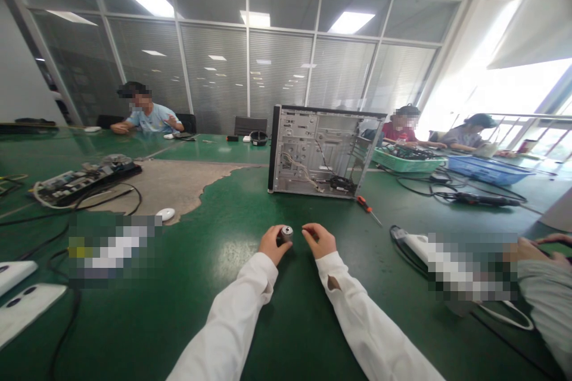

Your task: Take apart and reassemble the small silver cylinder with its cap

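Observation:
My left hand (272, 244) grips a small silvery metal cylinder (287, 233) by its side, thumb and fingers wrapped round it. The cylinder stands upright, with a dark spot in the middle of its top face. To its right and apart from it is my right hand (320, 240), its thumb and fingertips pinched together and pointing towards the cylinder. What the pinch holds, if anything, is too small to make out. Beyond both hands stands an open computer case (322, 152), showing bare metal panels and loose cables. An orange-handled screwdriver (364, 205) lies at its right front corner.
Green (411, 161) and blue baskets (489, 170) stand at the right rear, near a black tool (485, 199) and cables. On the left lies a strip of electronic parts (87, 180). A person's sleeve (543, 294) reaches in at right; other people sit across the green table (187, 309).

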